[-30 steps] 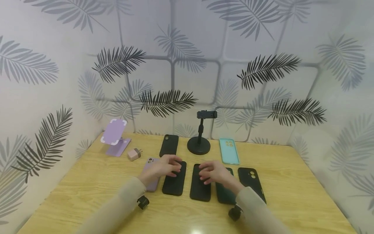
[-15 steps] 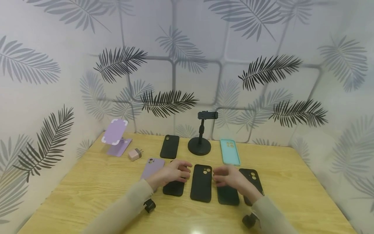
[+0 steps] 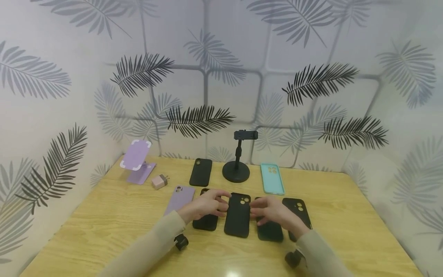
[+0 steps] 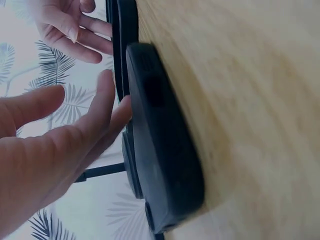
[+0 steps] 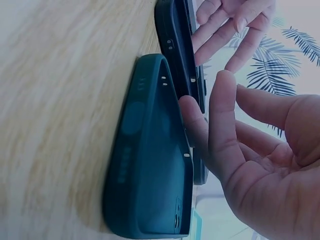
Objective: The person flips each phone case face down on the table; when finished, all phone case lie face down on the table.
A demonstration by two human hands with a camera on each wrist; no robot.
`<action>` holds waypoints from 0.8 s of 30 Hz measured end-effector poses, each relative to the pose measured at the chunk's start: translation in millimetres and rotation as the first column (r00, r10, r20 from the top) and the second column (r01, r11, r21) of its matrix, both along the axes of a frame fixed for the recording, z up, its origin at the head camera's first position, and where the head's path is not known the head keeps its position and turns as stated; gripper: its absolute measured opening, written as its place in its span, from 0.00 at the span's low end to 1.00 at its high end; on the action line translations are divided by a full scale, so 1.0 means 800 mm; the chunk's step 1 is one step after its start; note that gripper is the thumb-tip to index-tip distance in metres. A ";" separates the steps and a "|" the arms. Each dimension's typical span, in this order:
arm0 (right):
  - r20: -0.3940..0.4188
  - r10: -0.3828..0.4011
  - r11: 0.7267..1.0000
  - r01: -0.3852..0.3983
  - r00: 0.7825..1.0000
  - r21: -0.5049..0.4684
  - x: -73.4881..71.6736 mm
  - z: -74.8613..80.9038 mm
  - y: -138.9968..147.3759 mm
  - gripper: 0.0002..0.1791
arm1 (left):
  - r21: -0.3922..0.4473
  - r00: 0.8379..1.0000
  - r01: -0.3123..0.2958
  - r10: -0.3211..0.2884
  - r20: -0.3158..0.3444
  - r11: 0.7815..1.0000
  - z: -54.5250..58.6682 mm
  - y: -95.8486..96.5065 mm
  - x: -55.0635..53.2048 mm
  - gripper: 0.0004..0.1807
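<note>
Phone case (image 3: 237,216), long, black, likely plastic, lay between left grip (image 3: 209,204) and right grip (image 3: 272,210), both loose and empty; lining up looked mostly done, maybe some straightening left.

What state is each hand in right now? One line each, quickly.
Left hand: open, holding nothing, near the front row's middle phone case.
Right hand: open, holding nothing, near that case's other side.
</note>
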State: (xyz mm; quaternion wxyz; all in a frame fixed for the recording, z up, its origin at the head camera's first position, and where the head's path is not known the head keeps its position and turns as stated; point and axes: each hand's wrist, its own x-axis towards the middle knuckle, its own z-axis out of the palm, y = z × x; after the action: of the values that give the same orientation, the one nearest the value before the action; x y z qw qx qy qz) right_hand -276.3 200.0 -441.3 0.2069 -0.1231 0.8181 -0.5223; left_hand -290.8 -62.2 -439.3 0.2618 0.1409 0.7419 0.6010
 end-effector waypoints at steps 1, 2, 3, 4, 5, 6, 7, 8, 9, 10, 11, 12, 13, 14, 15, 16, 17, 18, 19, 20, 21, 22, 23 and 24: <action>-0.002 0.001 1.000 -0.001 1.000 0.001 -0.001 0.000 -0.001 0.25 | 0.008 1.000 -0.013 0.013 0.010 1.000 0.001 0.000 0.000 0.28; -0.006 0.004 1.000 -0.004 1.000 0.002 -0.001 0.001 -0.001 0.24 | 0.020 1.000 -0.024 0.023 0.017 1.000 0.001 0.000 -0.001 0.28; -0.009 0.005 1.000 -0.004 1.000 0.006 -0.002 0.001 -0.002 0.24 | 0.032 0.999 -0.038 0.037 0.029 0.999 0.001 -0.001 -0.001 0.29; -0.010 0.005 1.000 -0.005 1.000 0.007 -0.002 0.001 -0.003 0.24 | 0.043 0.998 -0.048 0.046 0.034 0.998 0.001 -0.001 -0.001 0.30; -0.012 0.006 1.000 -0.006 1.000 0.010 -0.003 0.002 -0.004 0.24 | 0.055 0.997 -0.059 0.056 0.043 0.997 0.001 -0.001 -0.002 0.30; -0.014 0.007 1.000 -0.007 1.000 0.010 -0.003 0.002 -0.005 0.24 | 0.068 0.997 -0.069 0.065 0.051 0.995 0.001 -0.001 -0.003 0.30; -0.014 0.009 1.000 -0.008 1.000 0.008 -0.003 0.002 -0.005 0.23 | 0.078 0.995 -0.080 0.076 0.062 0.994 0.001 -0.001 -0.004 0.31; -0.015 0.011 1.000 -0.011 1.000 0.007 -0.003 0.002 -0.006 0.24 | 0.088 0.994 -0.087 0.081 0.066 0.992 0.001 -0.001 -0.005 0.31; -0.013 0.015 1.000 -0.015 1.000 0.003 -0.004 0.001 -0.007 0.24 | 0.093 0.993 -0.096 0.090 0.074 0.991 0.000 -0.001 -0.006 0.31; -0.009 0.020 1.000 -0.020 1.000 -0.006 -0.004 0.001 -0.008 0.25 | 0.098 0.993 -0.099 0.092 0.073 0.990 0.000 -0.002 -0.007 0.32; -0.005 0.025 1.000 -0.025 1.000 -0.012 -0.004 0.000 -0.009 0.25 | 0.102 0.992 -0.105 0.097 0.075 0.989 0.000 -0.002 -0.008 0.32; 0.000 0.031 0.999 -0.031 1.000 -0.020 -0.004 -0.001 -0.009 0.26 | 0.103 0.992 -0.108 0.101 0.074 0.989 -0.001 -0.002 -0.008 0.31; 0.005 0.035 0.999 -0.034 0.999 -0.028 -0.005 -0.002 -0.010 0.27 | 0.100 0.992 -0.110 0.104 0.069 0.989 -0.001 -0.002 -0.009 0.31; 0.014 0.038 0.999 -0.038 0.999 -0.039 -0.005 -0.003 -0.011 0.27 | 0.098 0.992 -0.112 0.106 0.062 0.989 -0.001 -0.002 -0.009 0.31; 0.023 0.043 0.998 -0.042 0.999 -0.050 -0.005 -0.004 -0.012 0.28 | 0.095 0.992 -0.114 0.109 0.059 0.989 -0.001 -0.003 -0.009 0.30; 0.027 0.049 0.997 -0.048 0.998 -0.058 -0.006 -0.006 -0.013 0.28 | 0.094 0.992 -0.116 0.112 0.054 0.989 -0.002 -0.003 -0.009 0.30; 0.030 0.052 0.996 -0.050 0.998 -0.068 -0.006 -0.007 -0.014 0.28 | 0.092 0.992 -0.122 0.117 0.052 0.988 -0.002 -0.003 -0.009 0.30; 0.032 0.056 0.995 -0.053 0.998 -0.081 -0.005 -0.008 -0.015 0.29 | 0.088 0.992 -0.123 0.119 0.044 0.989 -0.002 -0.004 -0.008 0.30; 0.033 0.056 0.994 -0.053 0.998 -0.093 -0.006 -0.010 -0.017 0.29 | 0.088 0.991 -0.126 0.123 0.043 0.988 -0.002 -0.004 -0.008 0.30; 0.032 0.056 0.993 -0.053 0.998 -0.104 -0.005 -0.011 -0.018 0.29 | 0.090 0.991 -0.130 0.126 0.044 0.987 -0.002 -0.004 -0.007 0.30; 0.023 0.055 0.993 -0.052 0.998 -0.110 -0.005 -0.013 -0.020 0.29 | 0.093 0.991 -0.133 0.129 0.046 0.987 -0.002 -0.004 -0.007 0.31; 0.017 0.052 0.991 -0.050 0.998 -0.121 -0.005 -0.015 -0.022 0.29 | 0.100 0.990 -0.134 0.130 0.049 0.986 -0.002 -0.004 -0.006 0.31; 0.015 0.046 0.990 -0.043 0.999 -0.135 -0.004 -0.016 -0.024 0.30 | 0.105 0.990 -0.135 0.130 0.051 0.985 -0.002 -0.004 -0.006 0.32; 0.012 0.039 0.989 -0.037 0.999 -0.144 -0.004 -0.018 -0.026 0.30 | 0.112 0.990 -0.134 0.129 0.051 0.985 -0.003 -0.003 -0.005 0.33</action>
State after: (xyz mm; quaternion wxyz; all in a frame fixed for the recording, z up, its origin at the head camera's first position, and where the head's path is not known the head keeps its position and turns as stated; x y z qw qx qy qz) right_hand -279.4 179.6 -455.7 0.2136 -0.1494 0.7742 -0.5768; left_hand -294.9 -64.9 -441.5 0.2291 0.0936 0.7080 0.6615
